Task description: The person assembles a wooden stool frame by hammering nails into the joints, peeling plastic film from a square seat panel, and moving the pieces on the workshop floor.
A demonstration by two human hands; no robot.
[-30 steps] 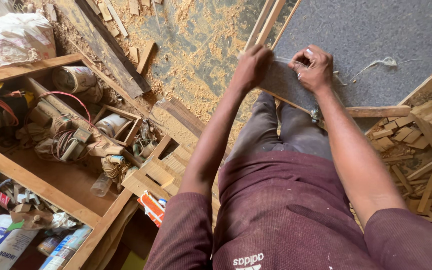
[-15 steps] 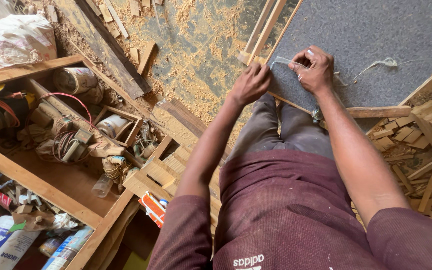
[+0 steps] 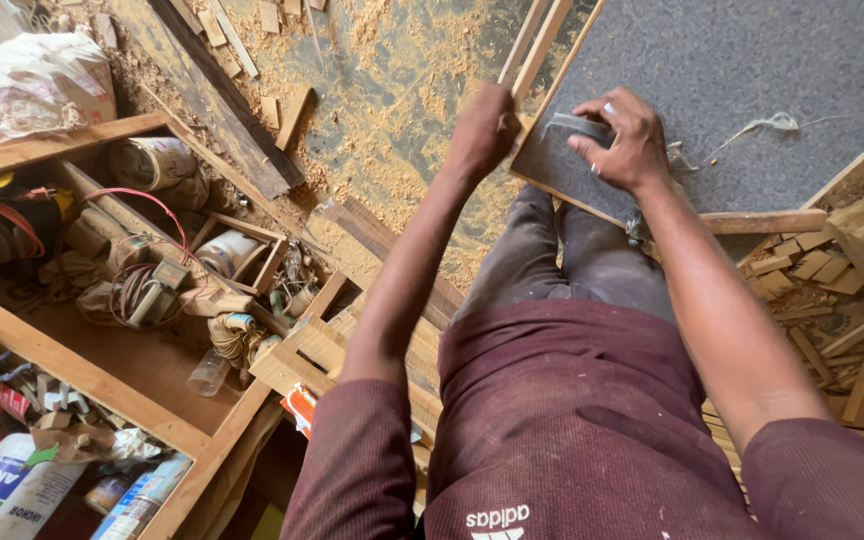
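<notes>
Right hand [image 3: 624, 140] presses grey folded sandpaper [image 3: 574, 124] on grey-topped board [image 3: 752, 70]; left hand [image 3: 482, 130] grips board's wood edge.

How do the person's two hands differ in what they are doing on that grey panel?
The left hand is closed around the wooden frame edge of the grey panel, knuckles up. The right hand lies farther in on the panel's grey face, fingers curled over a small grey pad pressed against it. The left hand holds no such pad. Both arms reach forward over the knees to the same near corner of the panel.
</notes>
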